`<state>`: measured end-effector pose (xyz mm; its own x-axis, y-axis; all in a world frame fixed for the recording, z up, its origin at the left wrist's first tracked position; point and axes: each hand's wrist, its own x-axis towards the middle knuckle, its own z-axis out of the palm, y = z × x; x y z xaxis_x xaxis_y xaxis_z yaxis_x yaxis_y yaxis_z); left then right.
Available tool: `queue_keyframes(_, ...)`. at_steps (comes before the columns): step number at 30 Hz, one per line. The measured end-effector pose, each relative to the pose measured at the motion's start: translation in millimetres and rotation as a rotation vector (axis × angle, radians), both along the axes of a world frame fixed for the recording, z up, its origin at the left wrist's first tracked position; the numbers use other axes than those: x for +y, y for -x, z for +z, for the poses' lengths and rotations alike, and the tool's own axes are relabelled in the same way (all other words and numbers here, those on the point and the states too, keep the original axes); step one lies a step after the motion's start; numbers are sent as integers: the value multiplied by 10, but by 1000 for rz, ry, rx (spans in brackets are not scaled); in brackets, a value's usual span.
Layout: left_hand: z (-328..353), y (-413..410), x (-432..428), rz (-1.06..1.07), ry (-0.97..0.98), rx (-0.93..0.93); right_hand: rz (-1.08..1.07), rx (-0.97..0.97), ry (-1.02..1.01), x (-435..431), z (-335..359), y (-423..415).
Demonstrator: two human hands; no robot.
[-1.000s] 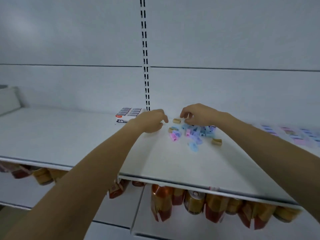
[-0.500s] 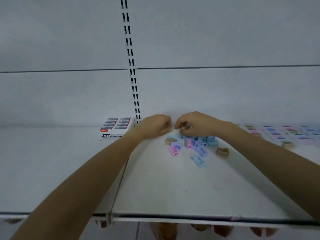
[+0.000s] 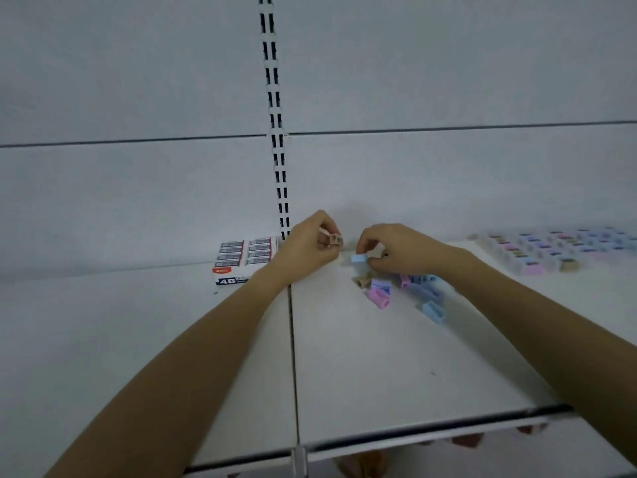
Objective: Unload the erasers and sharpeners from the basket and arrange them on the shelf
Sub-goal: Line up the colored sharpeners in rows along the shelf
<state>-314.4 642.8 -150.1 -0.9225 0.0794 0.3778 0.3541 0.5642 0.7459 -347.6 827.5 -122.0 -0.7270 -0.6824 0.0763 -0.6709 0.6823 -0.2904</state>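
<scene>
Looking down past the front lip of the shelf point(image 3: 344, 374), catching only blurred reddish-brown goods point(image 3: 465, 441) on the level below; reaching across the white boards with both bare forearms, the left along the seam between the two boards, the right coming in from the right edge.

Finding a loose heap of sharpeners point(image 3: 418, 288) under the right wrist, pink, lilac and blue, lying at all angles and touching one another; spotting a pale blue one point(image 3: 433, 311) nearest, just apart from the heap, a pink one point(image 3: 378, 297) at its left side, and a second tan one point(image 3: 362, 281) just behind that.

Pinching a light blue sharpener point(image 3: 358, 259) in the right hand point(image 3: 396, 250), fingers curled, thumb and fingertips closed on it, low over the shelf; cannot tell whether touching the board.

Holding a tan sharpener point(image 3: 335, 239) in the left hand point(image 3: 306, 246), raised beside the right, fingers curled in, thumb and forefinger clamped on it; showing a sliver of pink in the same grip, too small to identify.

Passing a box of 4B erasers point(image 3: 246, 258) left of that hand, flat on the shelf against the back; meeting neat rows of sharpeners point(image 3: 551, 246) far right, set side by side near the back.

Ending at the grey back panel point(image 3: 138, 81), split by a slotted upright point(image 3: 275, 132).
</scene>
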Motion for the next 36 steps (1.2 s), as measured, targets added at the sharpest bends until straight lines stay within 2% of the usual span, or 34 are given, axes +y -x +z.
queue_keyframes(6, 64, -70, -2, -88, -366, 10, -95, 4, 186, -46, 32, -69)
queue_keyframes(12, 55, -41, 13, -108, -455, 8, -168, 85, 313, -41, 19, -238)
queue_keyframes(20, 81, -116, 194, -206, -324, 18, -226, 228, 251, 284, 20, -462)
queue_keyframes(26, 181, -190, 485, -254, -115, 165, -244, 247, 244, 716, 23, -613)
queue_keyframes(36, 360, -156, 1704, -258, 129, 228, -246, 245, 205, 2018, 34, -749)
